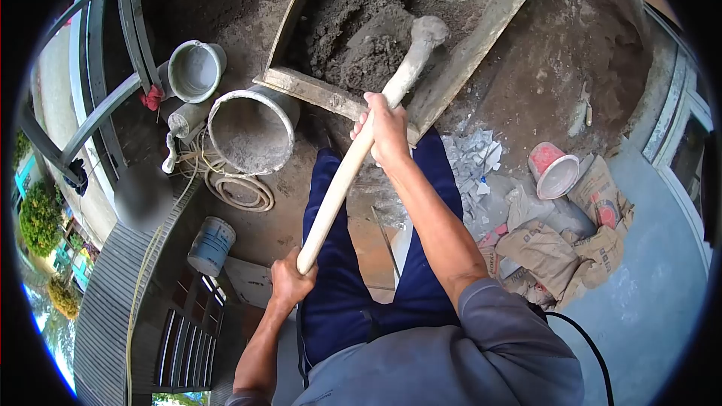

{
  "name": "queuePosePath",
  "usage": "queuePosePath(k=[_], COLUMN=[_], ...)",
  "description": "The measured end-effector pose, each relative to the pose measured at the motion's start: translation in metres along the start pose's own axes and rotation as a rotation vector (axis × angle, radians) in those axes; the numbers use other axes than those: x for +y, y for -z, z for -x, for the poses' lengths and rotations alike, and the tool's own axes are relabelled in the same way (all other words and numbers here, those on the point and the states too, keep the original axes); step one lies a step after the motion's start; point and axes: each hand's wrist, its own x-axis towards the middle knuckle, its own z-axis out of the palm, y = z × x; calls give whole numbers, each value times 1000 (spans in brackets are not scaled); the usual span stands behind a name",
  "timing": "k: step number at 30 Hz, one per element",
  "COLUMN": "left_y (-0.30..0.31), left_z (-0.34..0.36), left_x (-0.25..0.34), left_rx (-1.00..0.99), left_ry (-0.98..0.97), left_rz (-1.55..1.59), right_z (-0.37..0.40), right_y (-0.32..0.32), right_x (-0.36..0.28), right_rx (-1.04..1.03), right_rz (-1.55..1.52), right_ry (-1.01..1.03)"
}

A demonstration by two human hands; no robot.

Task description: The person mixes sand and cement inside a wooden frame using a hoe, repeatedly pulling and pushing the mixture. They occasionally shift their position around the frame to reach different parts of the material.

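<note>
Both hands grip the long wooden handle of a hoe (336, 189), which slants up and away from me. My left hand (292, 280) is closed around the butt end, near my left thigh. Farther up the shaft, my right hand (383, 129) is wrapped about its middle. The hoe's mortar-caked head lies over wet grey mortar (331, 45), and its blade edge cannot be made out against the mix. Wooden boards (481, 49) frame the mortar as a mixing trough.
Left of the trough stand a large bucket (288, 135) and a smaller bucket (218, 68), beside a coiled hose (239, 197). A white pail (212, 246) is nearer. On the right lie crumpled cement bags (538, 252), a red-and-white pail (543, 162) and a trowel (587, 103).
</note>
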Motion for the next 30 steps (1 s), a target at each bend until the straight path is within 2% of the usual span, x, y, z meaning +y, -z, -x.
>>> queuePosePath(k=[2, 5, 8, 10, 14, 19, 21, 23, 26, 30], left_y=[-22, -59, -96, -115, -113, -105, -92, -76, -18, 17], left_z=[-23, -84, -138, -162, -162, -115, -101, -92, -85, -78], left_x=[20, 94, 167, 189, 167, 137, 133, 138, 152, 186], left_rx=[3, 5, 5, -29, -62, -127, -207, -192, -213, -185], left_ry=[-93, -192, -225, -145, -47, 82, 110, 116, 108, 53], left_rz=[47, 143, 287, 343, 280, 105, 31, 82, 31, 9], right_z=[9, -14, -76, -136, -189, -190, -182, -185, -181, -179], right_y=[-8, -11, 7, 32, 58, 78, 92, 89, 76, 77], right_x=[-50, -150, -221, -230, -172, -71, -52, -39, -16, -31], right_rx=[-76, 34, 58, 72, 141, 138, 155, 124, 70, -33], right_rz=[16, 260, 392, 433, 405, 397, 340, 346, 259, 128], right_ry=[221, 450, 492, 447, 285, 7, -47, -79, -200, -268])
